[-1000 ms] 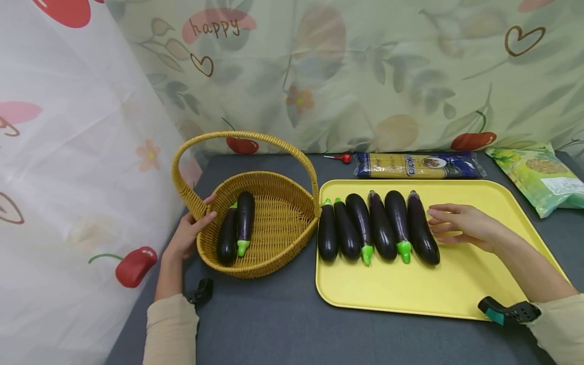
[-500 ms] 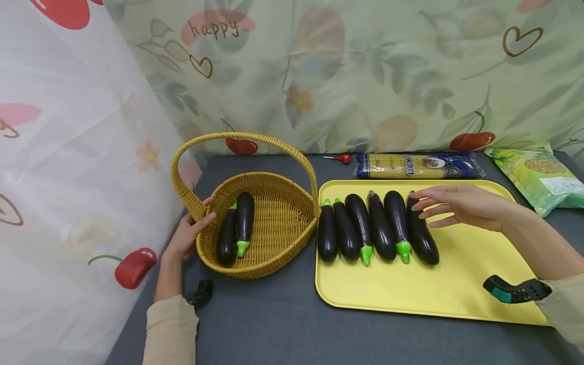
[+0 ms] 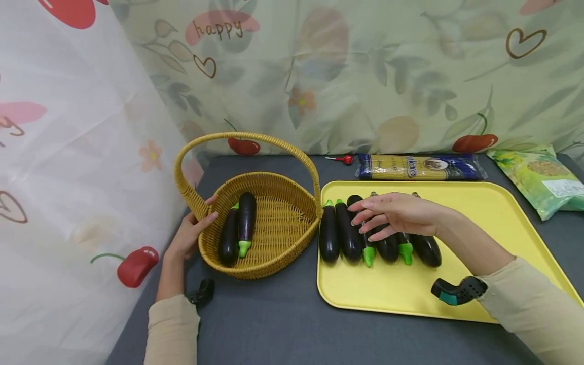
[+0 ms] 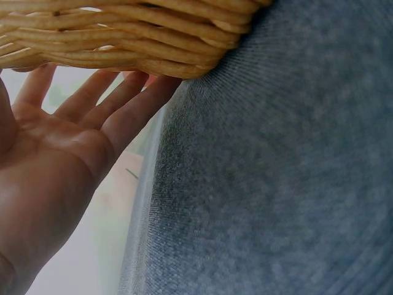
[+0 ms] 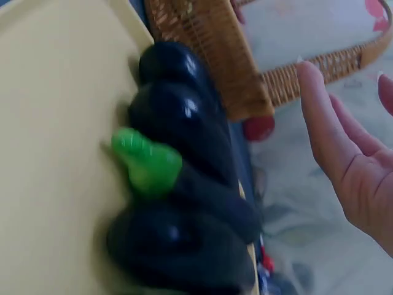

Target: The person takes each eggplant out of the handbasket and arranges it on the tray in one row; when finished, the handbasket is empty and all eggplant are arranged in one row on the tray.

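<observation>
A wicker basket (image 3: 283, 218) with a tall arched handle stands at the left, two eggplants (image 3: 247, 218) lying inside it. My left hand (image 3: 186, 235) holds its left side by the handle's foot, thumb over the rim and fingers along the outer wall; in the left wrist view these fingers (image 4: 141, 107) reach behind the weave. To the right, several eggplants (image 3: 329, 233) lie in a row on a yellow tray (image 3: 461, 289). Over this row hangs my right hand (image 3: 401, 215), fingers loosely extended with nothing in them, partly covering the middle and right eggplants.
Behind the tray lie a pack of spaghetti (image 3: 410, 167) and a red lollipop (image 3: 348, 160). A green and yellow bag (image 3: 540, 177) sits at the back right. Patterned cloth (image 3: 365, 76) hangs behind and left of the grey table (image 3: 274, 324).
My right hand has risen from beside the rightmost eggplant and moved left over the row, towards the basket. The left hand, basket and eggplants stay in place.
</observation>
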The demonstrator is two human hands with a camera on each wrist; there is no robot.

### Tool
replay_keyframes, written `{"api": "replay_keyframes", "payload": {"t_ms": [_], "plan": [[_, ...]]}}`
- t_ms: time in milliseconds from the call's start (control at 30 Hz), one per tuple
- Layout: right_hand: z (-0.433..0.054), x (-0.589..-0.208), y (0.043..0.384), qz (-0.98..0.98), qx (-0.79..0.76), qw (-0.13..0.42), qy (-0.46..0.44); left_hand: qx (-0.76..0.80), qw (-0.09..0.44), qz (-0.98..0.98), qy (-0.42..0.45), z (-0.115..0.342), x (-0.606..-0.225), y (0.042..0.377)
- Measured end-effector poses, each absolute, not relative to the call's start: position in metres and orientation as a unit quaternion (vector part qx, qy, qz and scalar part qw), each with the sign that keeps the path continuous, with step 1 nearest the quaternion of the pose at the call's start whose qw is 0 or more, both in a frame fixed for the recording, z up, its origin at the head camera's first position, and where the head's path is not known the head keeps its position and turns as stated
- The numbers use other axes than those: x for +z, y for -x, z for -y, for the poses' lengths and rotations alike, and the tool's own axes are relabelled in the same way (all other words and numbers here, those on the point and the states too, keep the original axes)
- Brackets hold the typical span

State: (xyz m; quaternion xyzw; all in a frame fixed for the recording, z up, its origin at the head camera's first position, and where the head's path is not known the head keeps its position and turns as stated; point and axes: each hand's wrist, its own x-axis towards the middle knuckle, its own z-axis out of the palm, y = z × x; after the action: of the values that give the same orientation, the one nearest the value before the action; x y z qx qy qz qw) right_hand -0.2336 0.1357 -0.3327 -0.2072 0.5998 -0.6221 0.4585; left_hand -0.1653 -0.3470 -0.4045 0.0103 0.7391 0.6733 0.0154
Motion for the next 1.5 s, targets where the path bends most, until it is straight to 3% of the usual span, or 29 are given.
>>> {"api": "replay_keyframes", "payload": {"t_ms": [533, 933, 1500], "plan": [[-0.029, -0.34, 0.215, -0.551, -0.63, 0.505, 0.213, 0.678, 0.015, -0.735, -0.009, 0.347, -0.407, 0.166], [0.025, -0.345, 0.214, -0.559, -0.654, 0.483, 0.161, 0.679, 0.012, -0.734, -0.011, 0.348, -0.409, 0.166], [0.062, -0.357, 0.23, -0.579, -0.689, 0.434, 0.049, 0.678, 0.015, -0.735, -0.006, 0.349, -0.407, 0.166]]}}
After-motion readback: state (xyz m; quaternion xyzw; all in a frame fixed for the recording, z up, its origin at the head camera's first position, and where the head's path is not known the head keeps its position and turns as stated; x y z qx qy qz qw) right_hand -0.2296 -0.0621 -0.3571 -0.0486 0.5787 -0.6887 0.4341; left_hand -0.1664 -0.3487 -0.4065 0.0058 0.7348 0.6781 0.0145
